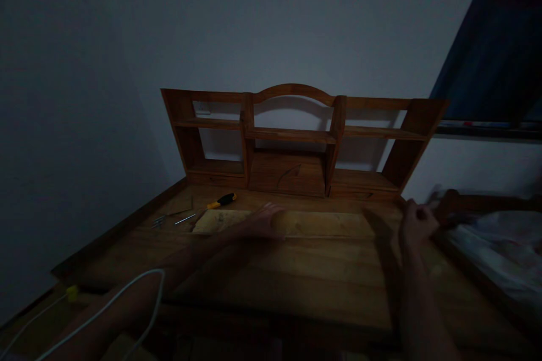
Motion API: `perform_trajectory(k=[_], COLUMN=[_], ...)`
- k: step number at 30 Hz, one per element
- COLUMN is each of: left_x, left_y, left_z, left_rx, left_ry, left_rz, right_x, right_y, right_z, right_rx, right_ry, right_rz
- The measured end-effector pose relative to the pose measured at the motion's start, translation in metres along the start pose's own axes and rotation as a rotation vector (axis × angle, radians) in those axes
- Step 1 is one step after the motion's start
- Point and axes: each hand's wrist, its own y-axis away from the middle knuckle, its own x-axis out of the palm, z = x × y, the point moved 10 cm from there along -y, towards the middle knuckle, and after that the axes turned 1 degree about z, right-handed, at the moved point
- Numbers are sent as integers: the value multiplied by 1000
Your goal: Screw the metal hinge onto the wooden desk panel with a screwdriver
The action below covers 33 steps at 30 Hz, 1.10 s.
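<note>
Your left hand (265,220) lies flat, fingers spread and holding nothing, on the near edge of a pale, long rectangular wooden board (292,223) that rests on the brown wooden desk top (296,276). The board runs out to both sides of that hand, more of it toward your right. Your right hand (417,224) is blurred at the desk's right edge, fingers curled in; you cannot tell from this view whether they close on anything.

Left of your left hand and a little beyond it, a yellow-and-black-handled screwdriver (215,203) lies just off the board's far left corner, its metal shaft pointing away to the left. Further left of it lie 2 or 3 thin metal pieces (163,218), too dim to make out.

Beyond both hands stands a brown wooden shelf unit with an arched top rail (292,141), backed against the grey wall (254,22). A white cable (127,293) crosses your left forearm, well back from the hand. Past your right hand, off the desk, lies pale bedding (499,254).
</note>
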Motion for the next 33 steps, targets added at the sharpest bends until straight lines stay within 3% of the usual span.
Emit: perform_trajectory(k=[2,6,8,13,23,27,33], left_x=[8,24,32,44,49,45,18], left_y=[-10,-31,-41,-58,-61,-53,-19], left_z=[1,2,4,11,9,15,25], left_rx=[3,3,-9,-8,11,-6,81], left_ry=[-3,26,33,64,39,-28,-194], left_rz=[6,36,64,81,169,192,64], right_x=[-1,49,82,124,150,155,156], right_y=[7,37,62,107,166,175,176], right_z=[33,76,86,79,99,91,88], right_rx=[-161,-380,-466,-482,-600,-621,-621], right_ry=[102,197,194,264,200,277,301], right_rz=[-10,315,530,759,1076,1108,1093])
